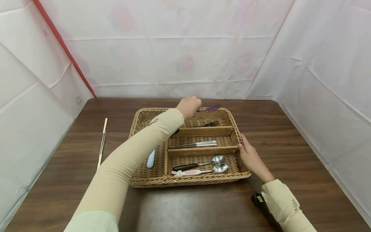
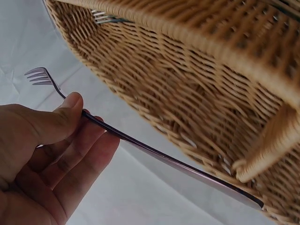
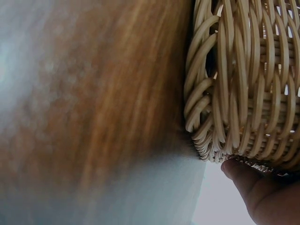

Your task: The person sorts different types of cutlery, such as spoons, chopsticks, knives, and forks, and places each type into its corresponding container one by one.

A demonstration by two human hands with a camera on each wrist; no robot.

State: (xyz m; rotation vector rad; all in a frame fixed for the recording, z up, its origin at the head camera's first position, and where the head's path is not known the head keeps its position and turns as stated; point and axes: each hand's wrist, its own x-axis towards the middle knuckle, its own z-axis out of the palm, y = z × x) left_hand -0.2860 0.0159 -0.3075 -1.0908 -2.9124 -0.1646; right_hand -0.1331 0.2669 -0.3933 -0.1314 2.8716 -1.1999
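Above the rear edge of the wicker basket point(image 1: 179, 183), my left hand point(image 1: 189, 107) pinches a purple fork point(image 2: 105, 126) by its handle. The fork's tines point right in the head view. My right hand point(image 1: 251, 158) grips the basket's right rim, thumb showing in the right wrist view. A dark fork point(image 1: 212, 123) lies in the rear compartment. White-handled chopsticks point(image 1: 206, 143) lie in the middle one. The front compartment holds a black-handled spoon point(image 1: 186, 167) and a rabbit-handled spoon point(image 1: 191, 172). My left arm hides part of the left compartment, where a light blue handle point(image 1: 150, 159) shows.
Another pair of chopsticks point(image 1: 102, 145) lies on the brown wooden table point(image 1: 290, 141), left of the basket. White sheeting point(image 1: 179, 64) stands around the back and sides. A black device point(image 1: 262, 204) is at my right wrist.
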